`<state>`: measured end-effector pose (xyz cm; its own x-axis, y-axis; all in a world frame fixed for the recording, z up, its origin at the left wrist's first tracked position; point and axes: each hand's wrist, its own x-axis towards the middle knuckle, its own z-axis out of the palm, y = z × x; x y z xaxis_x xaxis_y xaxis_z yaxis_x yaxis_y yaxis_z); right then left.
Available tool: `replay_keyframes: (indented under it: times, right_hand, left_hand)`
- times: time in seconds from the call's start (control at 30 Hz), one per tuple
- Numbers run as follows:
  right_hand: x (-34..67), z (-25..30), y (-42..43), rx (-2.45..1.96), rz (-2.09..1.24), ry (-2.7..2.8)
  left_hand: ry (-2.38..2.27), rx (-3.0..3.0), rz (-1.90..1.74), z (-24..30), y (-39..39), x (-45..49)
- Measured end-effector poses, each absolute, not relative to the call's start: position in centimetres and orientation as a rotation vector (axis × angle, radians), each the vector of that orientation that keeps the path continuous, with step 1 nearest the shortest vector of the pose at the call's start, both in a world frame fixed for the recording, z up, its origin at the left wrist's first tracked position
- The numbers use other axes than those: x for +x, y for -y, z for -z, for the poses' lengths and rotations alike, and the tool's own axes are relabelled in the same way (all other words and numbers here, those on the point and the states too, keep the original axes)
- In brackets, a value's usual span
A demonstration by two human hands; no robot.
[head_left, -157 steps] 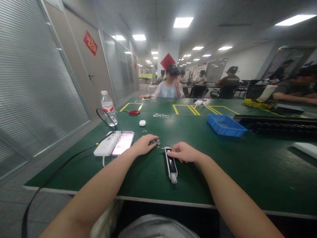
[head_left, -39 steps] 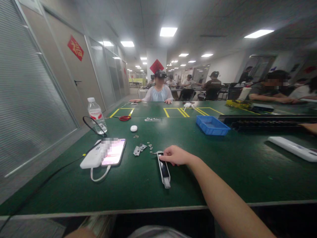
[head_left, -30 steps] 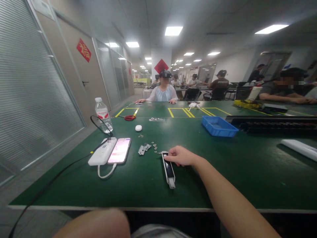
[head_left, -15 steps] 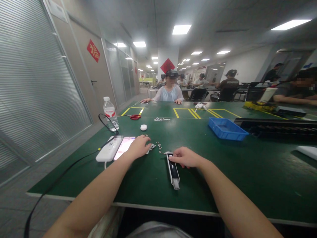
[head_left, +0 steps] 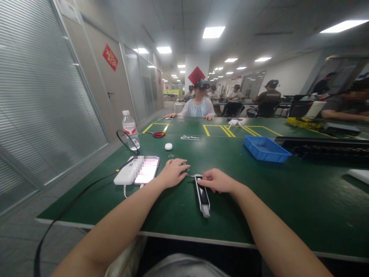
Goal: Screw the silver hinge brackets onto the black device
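Green surface [head_left: 268, 200] bears the device [head_left: 203, 197], pinched in the fingers of the right hand [head_left: 218, 181], while the left hand [head_left: 173, 174], fingers slightly spread, grip hidden, could scatter the rings [head_left: 188, 170] beside it by sweeping sideways

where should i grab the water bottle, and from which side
Probably wrap a hand around its upper body, above the red print, coming from the right: the bottle stands upright, its upper part is exposed, and the black cord loops across its lower front and left side.
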<state>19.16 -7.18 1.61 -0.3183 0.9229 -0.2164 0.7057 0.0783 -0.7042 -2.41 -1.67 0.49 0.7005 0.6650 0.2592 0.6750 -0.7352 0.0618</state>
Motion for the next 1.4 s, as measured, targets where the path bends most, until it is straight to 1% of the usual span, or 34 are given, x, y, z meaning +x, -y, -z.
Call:
replay_keyframes:
  times: [0.33, 0.63, 1.0, 1.4]
  right_hand:
    - [19.32, -1.42, 7.11, -1.64, -1.072, 2.07]
    - [19.24, -1.41, 7.15, -1.649, -1.054, 2.096]
    - [19.18, -1.71, 7.34, -1.633, -1.051, 2.096]
    - [19.08, -1.94, 7.4, -1.632, -1.057, 2.088]
  left_hand:
    - [1.182, -2.894, 0.371, -0.49, 1.77, -2.29]
    - [1.085, -2.957, 0.254, -0.45, 1.93, -2.17]
    - [1.099, -2.918, 0.379, -1.14, 2.3, -1.96]
    - [1.11, -2.86, 0.513, -0.36, 1.54, -2.33]
